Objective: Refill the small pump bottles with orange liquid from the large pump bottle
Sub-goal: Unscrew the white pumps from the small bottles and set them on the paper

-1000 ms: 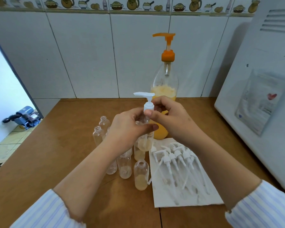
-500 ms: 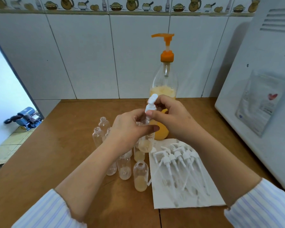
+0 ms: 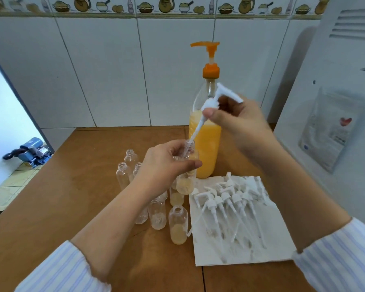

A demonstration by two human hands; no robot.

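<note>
Your left hand [image 3: 167,163] is raised above the wooden table [image 3: 72,186], fingers and thumb curled round a small clear bottle [image 3: 187,171] that you hold upright, with a little pale orange liquid at its bottom. Your right hand [image 3: 238,121] is higher and to the right, pinching a white pump head [image 3: 217,98] by its collar between thumb and fingers; the pump is tilted, its nozzle pointing up to the right, and its thin dip tube [image 3: 195,131] slants down to the left with the tip just inside the open neck of the held bottle. Directly behind both hands stands the large pump bottle [image 3: 205,144], roughly half full of orange liquid, its orange pump [image 3: 209,57] rising above your right hand; the white pump head overlaps its clear shoulder in the view. Below your left hand a cluster of open small bottles [image 3: 156,213] stands on the table, some with a bit of liquid, and your wrist hides part of them. Just to their right a white paper towel [image 3: 261,247] carries a row of spare white pumps [image 3: 226,201] lying with tubes toward you. A white appliance [image 3: 335,102] fills the right side.
</note>
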